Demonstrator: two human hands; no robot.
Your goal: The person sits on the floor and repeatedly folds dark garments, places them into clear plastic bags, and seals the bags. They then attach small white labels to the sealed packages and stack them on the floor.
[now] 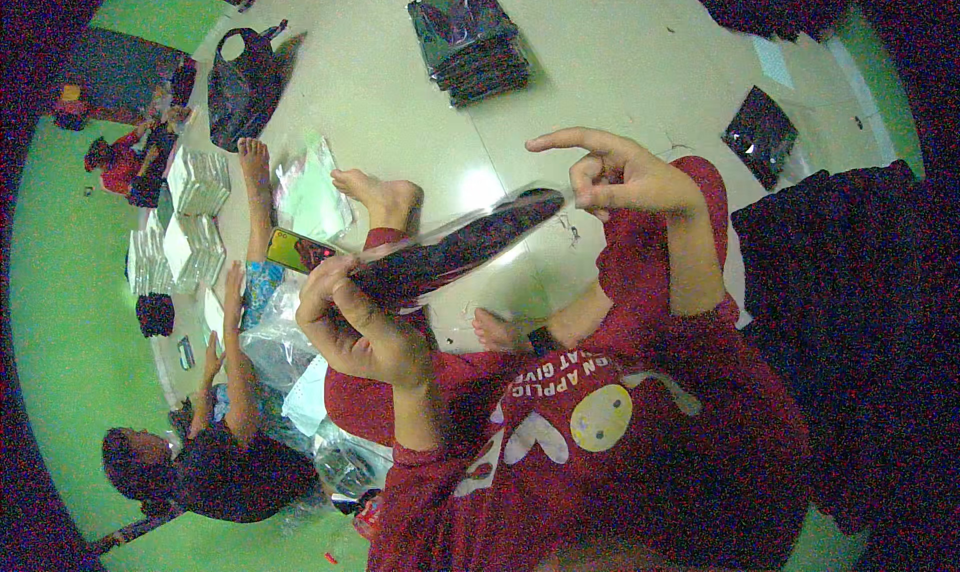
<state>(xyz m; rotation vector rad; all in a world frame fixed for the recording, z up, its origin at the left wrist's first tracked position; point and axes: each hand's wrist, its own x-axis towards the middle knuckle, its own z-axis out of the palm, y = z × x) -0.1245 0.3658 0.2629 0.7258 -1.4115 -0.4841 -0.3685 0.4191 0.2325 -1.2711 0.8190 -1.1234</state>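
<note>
A flat black folded cloth item in a clear plastic bag point(455, 250) is held up in front of me, tilted with its right end higher. My left hand point(365, 327) grips its lower left end, thumb against fingers. Close to the bag's other end is my right hand point(635, 177). Its index finger points out to the left while the thumb and other fingers are curled together. Whatever they pinch is too small to make out. Beyond, on the tiled floor, rises a stack of similar black bagged packs point(470, 47).
A black cloth pile point(835, 262) lies at right, near a single black pack point(760, 137). Clear plastic bags point(315, 192) and a phone point(300, 252) are left of centre. A co-worker point(215, 472) sits at left, near white stacks point(195, 207). A black bag point(243, 87) lies far left.
</note>
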